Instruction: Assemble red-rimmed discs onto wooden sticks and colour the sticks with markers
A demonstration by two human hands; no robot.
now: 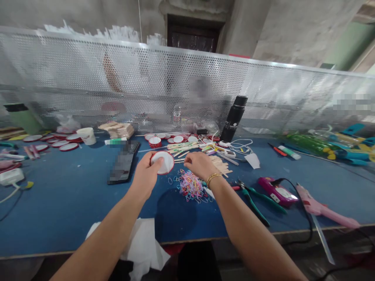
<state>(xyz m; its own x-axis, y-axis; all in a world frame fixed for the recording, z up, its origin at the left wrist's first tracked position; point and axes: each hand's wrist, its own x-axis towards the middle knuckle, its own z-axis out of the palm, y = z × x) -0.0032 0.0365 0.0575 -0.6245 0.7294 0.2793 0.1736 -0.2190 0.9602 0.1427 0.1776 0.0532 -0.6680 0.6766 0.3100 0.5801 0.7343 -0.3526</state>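
The left hand (pixel 145 171) grips a red-rimmed white disc (pixel 164 163) at its left edge, thumb laid flat on the face and the other fingers behind it; the disc is held above the table (pixel 96 203), its face turned toward the wearer. The right hand (pixel 200 164), with a gold-coloured bracelet (pixel 213 178) at the wrist, is located to the right of the disc and apart from it, just beyond a loose heap of multicoloured elastic bands (pixel 191 187). Its fingers are curled in toward the thumb; whether anything is pinched between them cannot be determined. Plain wooden craft sticks (pixel 222 166) lie fanned behind the right wrist. Right of the heap are green-handled pliers (pixel 254 205), a purple device (pixel 275 191) with a black cable, and a pink glue gun (pixel 319 208) with a clear glue stick protruding from its rear. A black phone (pixel 124 164) lies left of the held disc. Farther left, several similar discs (pixel 68 147) lie near a white cup (pixel 87 136). A black bottle (pixel 233 119) stands tilted before the perforated metal panel (pixel 125 74) at the rear.
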